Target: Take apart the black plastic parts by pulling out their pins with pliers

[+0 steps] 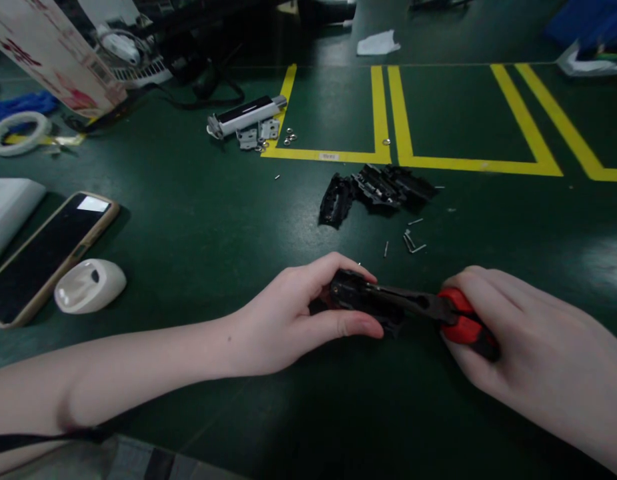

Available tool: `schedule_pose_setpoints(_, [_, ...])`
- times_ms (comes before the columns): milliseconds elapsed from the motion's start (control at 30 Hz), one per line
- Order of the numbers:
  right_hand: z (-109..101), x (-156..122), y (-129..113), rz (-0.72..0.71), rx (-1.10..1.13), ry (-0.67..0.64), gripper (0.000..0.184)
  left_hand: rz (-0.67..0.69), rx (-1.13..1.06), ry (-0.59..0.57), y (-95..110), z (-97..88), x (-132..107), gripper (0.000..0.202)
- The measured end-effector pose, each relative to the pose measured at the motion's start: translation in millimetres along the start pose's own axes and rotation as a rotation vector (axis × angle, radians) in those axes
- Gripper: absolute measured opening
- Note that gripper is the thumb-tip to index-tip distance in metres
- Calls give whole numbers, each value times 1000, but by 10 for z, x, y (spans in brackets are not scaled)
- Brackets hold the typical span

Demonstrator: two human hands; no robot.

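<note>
Between the thumb and fingers of my left hand [308, 313] is a black plastic part [353, 291], held low over the green table. My right hand [523, 333] is closed round the red and black handles of long-nose pliers [418, 302]. The plier jaws reach left onto the black part; whether they grip something small there I cannot make out. Beyond my hands lie several similar black parts [378, 185], with loose metal pins [411, 241] just in front of them.
A white and black cylindrical piece [248, 117] with metal brackets [258, 133] and small rings [290, 137] lies farther back. Yellow tape [333, 156] marks the table. On the left are a phone [43, 257], a white earbud case [91, 285], a tape roll [19, 133] and a carton [58, 57].
</note>
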State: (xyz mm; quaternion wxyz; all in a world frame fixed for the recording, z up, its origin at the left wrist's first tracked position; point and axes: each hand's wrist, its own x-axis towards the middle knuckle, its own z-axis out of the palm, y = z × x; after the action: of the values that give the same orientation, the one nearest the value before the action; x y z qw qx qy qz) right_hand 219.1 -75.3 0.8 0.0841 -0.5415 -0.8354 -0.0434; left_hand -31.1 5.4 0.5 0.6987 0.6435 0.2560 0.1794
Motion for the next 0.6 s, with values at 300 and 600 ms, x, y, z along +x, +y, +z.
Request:
schedule_pose_setpoints(300, [-15, 4, -29, 60, 47, -43, 8, -39, -19, 27, 4, -9, 23, 31])
schedule_pose_setpoints(600, [-11, -18, -2, 67, 82, -4, 16, -33, -80, 24, 33, 5, 49, 30])
